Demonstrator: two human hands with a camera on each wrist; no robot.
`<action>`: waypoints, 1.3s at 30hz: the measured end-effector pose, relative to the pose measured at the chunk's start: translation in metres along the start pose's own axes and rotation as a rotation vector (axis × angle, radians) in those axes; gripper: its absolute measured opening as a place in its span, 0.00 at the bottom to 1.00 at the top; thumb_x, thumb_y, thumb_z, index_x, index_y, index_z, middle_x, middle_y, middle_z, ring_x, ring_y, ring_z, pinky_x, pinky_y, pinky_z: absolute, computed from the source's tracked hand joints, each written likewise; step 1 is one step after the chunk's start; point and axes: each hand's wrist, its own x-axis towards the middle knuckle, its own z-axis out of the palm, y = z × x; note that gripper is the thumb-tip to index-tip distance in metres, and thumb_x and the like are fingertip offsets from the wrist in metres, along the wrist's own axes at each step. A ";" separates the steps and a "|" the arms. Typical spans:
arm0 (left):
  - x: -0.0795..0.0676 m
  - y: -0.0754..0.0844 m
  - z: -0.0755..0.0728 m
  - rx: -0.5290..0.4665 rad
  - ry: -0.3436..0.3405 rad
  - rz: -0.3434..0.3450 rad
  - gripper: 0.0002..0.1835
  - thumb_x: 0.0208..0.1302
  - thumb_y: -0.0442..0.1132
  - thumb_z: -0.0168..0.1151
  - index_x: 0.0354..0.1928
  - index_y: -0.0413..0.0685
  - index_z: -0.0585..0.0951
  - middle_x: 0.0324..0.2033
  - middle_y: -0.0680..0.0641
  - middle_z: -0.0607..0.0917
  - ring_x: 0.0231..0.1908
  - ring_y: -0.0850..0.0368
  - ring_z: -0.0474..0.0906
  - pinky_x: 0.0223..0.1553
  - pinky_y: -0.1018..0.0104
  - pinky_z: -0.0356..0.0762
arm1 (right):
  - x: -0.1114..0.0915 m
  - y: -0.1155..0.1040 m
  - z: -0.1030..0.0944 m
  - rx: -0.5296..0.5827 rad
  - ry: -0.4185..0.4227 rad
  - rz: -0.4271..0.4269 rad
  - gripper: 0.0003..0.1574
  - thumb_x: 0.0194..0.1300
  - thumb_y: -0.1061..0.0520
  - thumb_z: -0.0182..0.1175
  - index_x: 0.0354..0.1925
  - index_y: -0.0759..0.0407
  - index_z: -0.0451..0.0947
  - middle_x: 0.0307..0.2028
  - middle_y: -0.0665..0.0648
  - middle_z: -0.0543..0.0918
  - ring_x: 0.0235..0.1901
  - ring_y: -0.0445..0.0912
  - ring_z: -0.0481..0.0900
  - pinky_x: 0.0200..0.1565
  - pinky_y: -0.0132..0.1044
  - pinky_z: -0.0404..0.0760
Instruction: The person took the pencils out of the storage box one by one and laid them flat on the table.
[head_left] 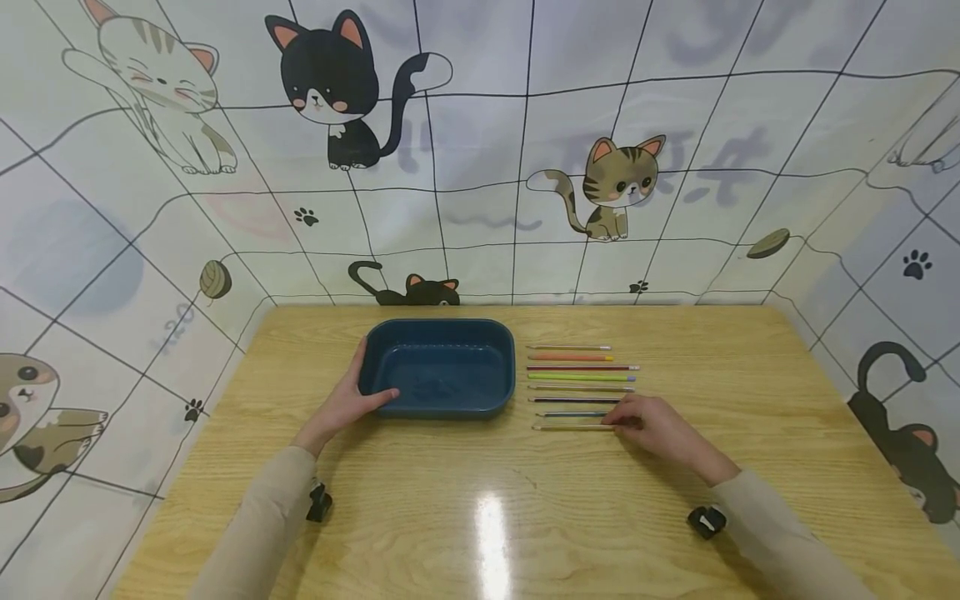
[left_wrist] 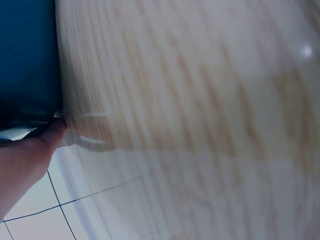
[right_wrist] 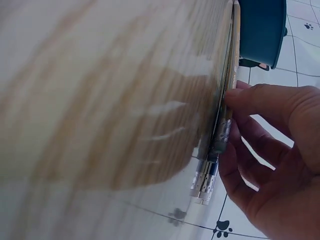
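In the head view, a dark blue rectangular plastic basin (head_left: 435,414) stands at the back of the table. My left hand (head_left: 348,404) grips its left front corner, the thumb on the front rim and the fingers along the left side. To the basin's right, several pencils lie side by side in a column, among them a red one (head_left: 577,367) and a yellow-green one (head_left: 577,377). My right hand (head_left: 648,423) pinches the eraser end of the nearest pencil (head_left: 570,427), a pale one. Close up in the right wrist view, thumb and fingers (right_wrist: 257,100) meet at that pencil.
The light wooden table (head_left: 420,517) meets a cat-printed cloth (head_left: 480,208) at the back and sides. Black wrist devices (head_left: 707,522) show at both sleeves. A bright light reflection lies on the table's front middle.
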 end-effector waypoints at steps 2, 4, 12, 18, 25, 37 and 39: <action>0.000 0.000 0.000 0.009 0.000 0.001 0.62 0.57 0.50 0.71 0.76 0.60 0.31 0.75 0.43 0.36 0.72 0.40 0.34 0.67 0.39 0.40 | 0.001 -0.001 0.001 -0.027 -0.016 0.026 0.12 0.56 0.72 0.66 0.36 0.59 0.86 0.34 0.49 0.82 0.34 0.42 0.78 0.35 0.36 0.78; 0.000 0.001 0.001 0.017 -0.003 -0.002 0.62 0.57 0.50 0.71 0.76 0.60 0.31 0.75 0.43 0.36 0.72 0.40 0.34 0.67 0.39 0.41 | 0.001 -0.001 0.003 -0.053 -0.026 0.058 0.11 0.56 0.71 0.67 0.36 0.58 0.86 0.33 0.48 0.81 0.33 0.41 0.77 0.33 0.35 0.78; -0.003 0.002 0.000 0.062 -0.004 -0.021 0.62 0.57 0.52 0.70 0.76 0.59 0.31 0.75 0.41 0.38 0.72 0.37 0.38 0.66 0.38 0.44 | 0.002 -0.005 0.006 -0.091 -0.030 0.098 0.09 0.56 0.69 0.68 0.35 0.58 0.86 0.32 0.47 0.80 0.30 0.38 0.74 0.30 0.33 0.75; -0.003 0.003 -0.001 0.081 0.003 -0.025 0.61 0.57 0.53 0.70 0.76 0.59 0.32 0.75 0.40 0.40 0.71 0.36 0.40 0.66 0.38 0.46 | 0.003 -0.006 0.005 -0.118 -0.036 0.121 0.09 0.56 0.69 0.68 0.35 0.58 0.86 0.32 0.47 0.81 0.32 0.39 0.76 0.32 0.35 0.76; -0.002 0.005 -0.002 0.122 0.010 -0.016 0.61 0.57 0.54 0.70 0.77 0.55 0.34 0.74 0.38 0.43 0.70 0.34 0.44 0.65 0.39 0.49 | 0.002 -0.006 0.003 -0.108 -0.028 0.105 0.09 0.56 0.68 0.68 0.36 0.57 0.86 0.34 0.47 0.82 0.35 0.43 0.79 0.36 0.39 0.79; -0.003 0.011 -0.007 0.179 0.003 0.022 0.56 0.60 0.55 0.66 0.77 0.53 0.38 0.74 0.37 0.45 0.70 0.32 0.47 0.64 0.37 0.51 | 0.000 0.007 -0.034 -0.118 0.061 0.124 0.11 0.58 0.68 0.66 0.41 0.64 0.84 0.36 0.53 0.81 0.35 0.48 0.79 0.37 0.45 0.80; -0.004 0.012 -0.008 0.194 0.002 0.030 0.55 0.61 0.54 0.65 0.77 0.52 0.39 0.74 0.36 0.46 0.69 0.32 0.48 0.64 0.37 0.52 | 0.000 0.010 -0.041 -0.130 0.065 0.126 0.12 0.58 0.68 0.65 0.43 0.66 0.83 0.38 0.56 0.82 0.37 0.52 0.79 0.38 0.48 0.80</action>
